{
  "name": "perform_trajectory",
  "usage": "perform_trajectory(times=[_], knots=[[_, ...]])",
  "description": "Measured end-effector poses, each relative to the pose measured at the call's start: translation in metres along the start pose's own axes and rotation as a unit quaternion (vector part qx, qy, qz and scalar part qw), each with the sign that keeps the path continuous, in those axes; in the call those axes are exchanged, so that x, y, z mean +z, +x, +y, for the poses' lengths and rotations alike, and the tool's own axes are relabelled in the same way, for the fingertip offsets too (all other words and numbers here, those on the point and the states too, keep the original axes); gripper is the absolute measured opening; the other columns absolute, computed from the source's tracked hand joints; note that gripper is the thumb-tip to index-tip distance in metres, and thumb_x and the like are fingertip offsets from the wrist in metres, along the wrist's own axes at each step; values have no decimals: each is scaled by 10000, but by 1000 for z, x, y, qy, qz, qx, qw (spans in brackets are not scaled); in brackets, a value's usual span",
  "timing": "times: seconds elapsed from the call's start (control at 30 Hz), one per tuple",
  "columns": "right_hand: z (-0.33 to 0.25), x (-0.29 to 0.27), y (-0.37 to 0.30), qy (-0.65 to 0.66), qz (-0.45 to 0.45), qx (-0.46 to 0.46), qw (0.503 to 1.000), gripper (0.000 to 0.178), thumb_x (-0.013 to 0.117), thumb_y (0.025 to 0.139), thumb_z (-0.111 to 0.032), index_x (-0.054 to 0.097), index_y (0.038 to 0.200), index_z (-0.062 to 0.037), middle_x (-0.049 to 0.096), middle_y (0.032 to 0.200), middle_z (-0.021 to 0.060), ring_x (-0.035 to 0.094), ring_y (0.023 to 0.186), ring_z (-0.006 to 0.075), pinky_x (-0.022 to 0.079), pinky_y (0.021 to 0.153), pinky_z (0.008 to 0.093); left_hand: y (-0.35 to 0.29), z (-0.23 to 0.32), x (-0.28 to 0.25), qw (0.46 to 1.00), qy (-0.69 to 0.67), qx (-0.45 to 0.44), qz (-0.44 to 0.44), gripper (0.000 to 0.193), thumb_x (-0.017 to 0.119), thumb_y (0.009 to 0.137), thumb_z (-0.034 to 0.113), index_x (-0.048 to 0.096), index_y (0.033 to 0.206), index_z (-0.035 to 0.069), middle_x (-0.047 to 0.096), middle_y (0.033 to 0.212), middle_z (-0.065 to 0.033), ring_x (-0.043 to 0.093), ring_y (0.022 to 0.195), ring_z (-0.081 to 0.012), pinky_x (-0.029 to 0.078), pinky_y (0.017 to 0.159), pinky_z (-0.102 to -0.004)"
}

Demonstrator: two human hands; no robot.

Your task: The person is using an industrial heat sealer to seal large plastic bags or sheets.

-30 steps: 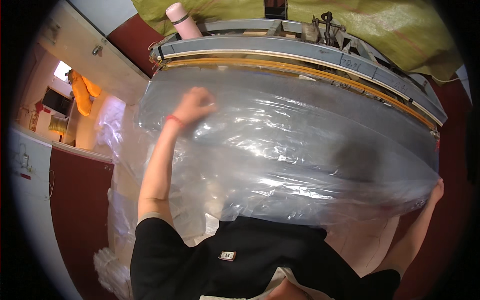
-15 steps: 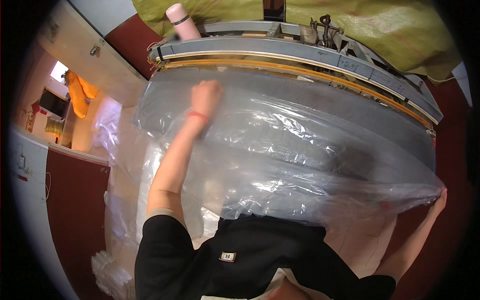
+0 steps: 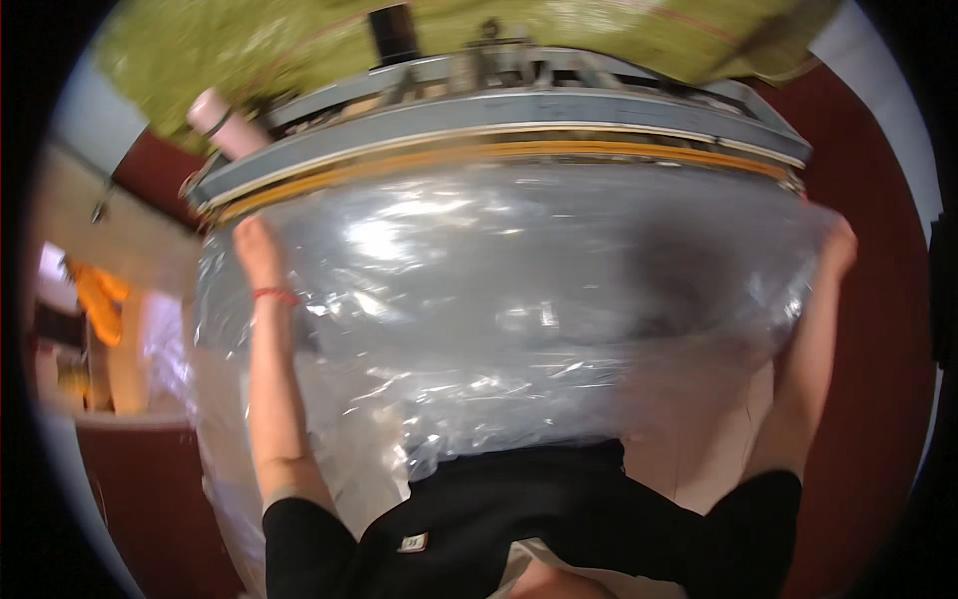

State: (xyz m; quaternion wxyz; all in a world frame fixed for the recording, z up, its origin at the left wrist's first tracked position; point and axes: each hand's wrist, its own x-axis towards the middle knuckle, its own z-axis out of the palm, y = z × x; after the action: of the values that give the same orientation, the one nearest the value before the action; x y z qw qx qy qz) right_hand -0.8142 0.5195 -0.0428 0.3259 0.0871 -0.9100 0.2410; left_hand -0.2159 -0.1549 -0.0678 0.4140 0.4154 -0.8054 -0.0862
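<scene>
A wide sheet of clear plastic film [image 3: 479, 299] lies over the grey work surface and hangs down toward my body. My left hand [image 3: 258, 247], with a red band at the wrist, is closed on the film near its left side, just below the machine's bar. At the far right, my right hand [image 3: 840, 246] grips the film's right edge, fingers closed. Between both hands the film is spread in a broad, wrinkled, shiny span. Across the back runs a long grey metal bar [image 3: 499, 108] with an orange strip [image 3: 519, 150] along its lower edge.
A pink bottle [image 3: 228, 124] stands behind the bar's left end. Yellow-green woven sheeting [image 3: 619, 35] covers the area behind the machine. At the left, a doorway shows something orange [image 3: 98, 299] beyond it. Dark red wall panels [image 3: 868, 329] flank the right.
My left hand has moved left along the film to its left side. The right hand has risen toward the bar, bringing the film's right edge up. The view has turned.
</scene>
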Motion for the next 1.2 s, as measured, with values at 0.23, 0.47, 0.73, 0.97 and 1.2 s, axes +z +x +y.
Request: perform_trajectory(times=[0.23,0.47,0.73,0.97,1.2], knots=[[-86,133,-19,313,-21,107,943,232,543,816,-244,567,803,-13,563,682,61,511,627,139,419,633,277,43,-95,44,965,-178,-158,113,211,498,805,199,475,643,66,410,582,39,342,518,-52,292,463,-212],[-87,140,-11,326,66,173,927,204,651,704,-177,558,760,-4,575,660,67,532,553,125,430,520,254,54,-75,68,948,-249,-170,106,213,545,802,161,443,629,90,396,571,56,332,529,-44,274,478,-187],[-78,123,-1,453,65,208,865,115,449,781,-100,492,695,-36,501,606,46,480,464,129,405,400,252,51,-60,53,875,-390,-251,141,99,495,795,133,516,735,57,497,630,-4,438,508,-79,393,434,-217],[-191,89,-26,218,224,-17,950,171,520,791,-110,547,913,8,576,870,135,536,818,270,412,742,343,43,-53,16,903,-386,-186,8,58,527,794,98,484,773,66,487,674,21,455,578,-69,420,561,-214],[-440,1,-187,315,-62,-391,863,297,626,723,-216,549,967,-65,505,1036,93,458,983,287,356,825,388,-11,14,-102,915,-389,-91,59,71,516,798,15,486,834,68,478,744,22,448,676,-45,386,649,-181]])
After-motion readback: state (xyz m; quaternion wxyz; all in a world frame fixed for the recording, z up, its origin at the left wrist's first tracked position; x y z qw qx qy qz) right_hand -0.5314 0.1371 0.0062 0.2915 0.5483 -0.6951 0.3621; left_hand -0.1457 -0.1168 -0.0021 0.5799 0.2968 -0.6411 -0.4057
